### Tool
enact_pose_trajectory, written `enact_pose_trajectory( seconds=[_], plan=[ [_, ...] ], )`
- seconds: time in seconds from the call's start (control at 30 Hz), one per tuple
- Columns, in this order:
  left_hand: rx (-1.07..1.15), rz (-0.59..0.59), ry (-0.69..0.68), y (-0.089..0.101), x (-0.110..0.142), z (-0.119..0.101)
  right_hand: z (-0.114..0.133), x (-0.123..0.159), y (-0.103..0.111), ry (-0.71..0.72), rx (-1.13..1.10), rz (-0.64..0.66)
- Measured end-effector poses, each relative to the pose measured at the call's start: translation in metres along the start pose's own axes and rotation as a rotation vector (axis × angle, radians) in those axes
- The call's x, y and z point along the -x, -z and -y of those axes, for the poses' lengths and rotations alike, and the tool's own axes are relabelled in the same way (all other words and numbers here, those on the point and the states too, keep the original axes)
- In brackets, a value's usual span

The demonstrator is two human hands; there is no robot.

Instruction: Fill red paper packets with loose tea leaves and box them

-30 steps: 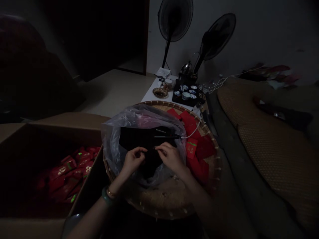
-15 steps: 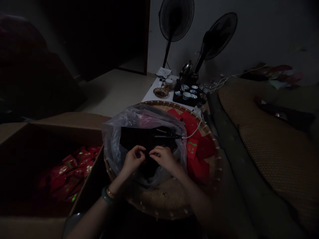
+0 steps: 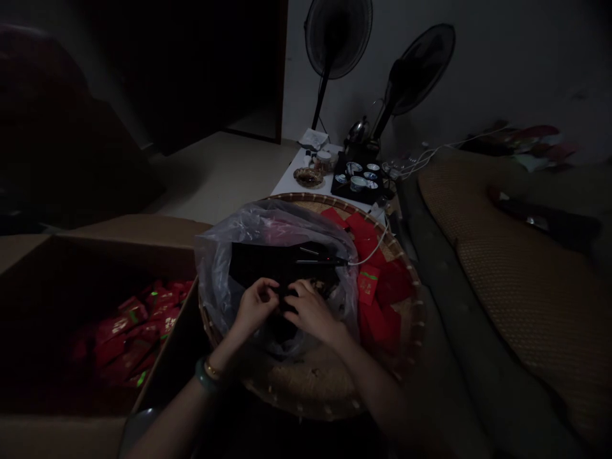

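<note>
My left hand (image 3: 255, 307) and my right hand (image 3: 312, 312) meet over a clear plastic bag (image 3: 224, 255) that lies in a round woven basket (image 3: 306, 382). Both hands have their fingers curled and pinch a small dark item between them; the dim light hides what it is. Dark contents fill the bag, with a thin dark tool (image 3: 318, 260) lying across them behind my hands. Red packets (image 3: 377, 280) lie in the basket to the right of the bag. A green bangle (image 3: 203, 376) circles my left wrist.
A cardboard box (image 3: 95, 248) at left holds many red packets (image 3: 134, 325). Behind the basket a white low table (image 3: 291, 178) carries a black tea tray with cups (image 3: 356, 178). Two standing fans (image 3: 337, 32) rise at the wall. A woven mat (image 3: 526, 268) lies to the right.
My right hand has slid left toward my left hand, and the fingertips of both now meet over the dark item. The bag and basket have stayed put.
</note>
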State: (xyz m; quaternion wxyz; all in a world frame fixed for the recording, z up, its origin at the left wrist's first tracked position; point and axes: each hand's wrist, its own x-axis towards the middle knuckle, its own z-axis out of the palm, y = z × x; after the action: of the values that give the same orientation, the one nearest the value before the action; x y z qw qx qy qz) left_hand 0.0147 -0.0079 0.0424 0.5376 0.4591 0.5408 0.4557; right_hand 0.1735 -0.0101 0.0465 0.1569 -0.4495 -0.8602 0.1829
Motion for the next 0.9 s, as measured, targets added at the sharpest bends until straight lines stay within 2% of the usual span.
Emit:
enact_pose_trajectory(
  seconds=[0.13,0.23,0.33,0.43,0.57,0.63,0.73,0.9],
  plan=[
    [-0.018,-0.015,-0.02,0.002,-0.001,0.005,-0.006,-0.007,-0.011,-0.042,0.034,0.043],
    [-0.083,-0.005,-0.122,0.009,-0.004,0.007,-0.013,-0.009,-0.007,-0.056,-0.04,0.024],
    [-0.146,0.187,-0.153,0.015,-0.007,0.009,-0.016,-0.008,0.005,-0.095,-0.189,-0.021],
    [-0.161,0.4,-0.063,0.013,-0.009,0.011,-0.015,-0.007,0.017,-0.108,-0.353,-0.036],
    [-0.153,0.52,0.026,0.001,-0.007,0.013,-0.015,-0.005,0.027,-0.101,-0.45,-0.013],
    [-0.159,0.512,0.014,-0.002,-0.007,0.014,-0.015,-0.003,0.032,-0.08,-0.476,0.001],
    [-0.18,0.442,-0.009,-0.001,-0.008,0.016,-0.016,0.001,0.044,-0.041,-0.491,-0.024],
    [-0.208,0.361,-0.06,0.001,-0.008,0.018,-0.006,0.009,0.061,0.03,-0.269,-0.012]
  ],
)
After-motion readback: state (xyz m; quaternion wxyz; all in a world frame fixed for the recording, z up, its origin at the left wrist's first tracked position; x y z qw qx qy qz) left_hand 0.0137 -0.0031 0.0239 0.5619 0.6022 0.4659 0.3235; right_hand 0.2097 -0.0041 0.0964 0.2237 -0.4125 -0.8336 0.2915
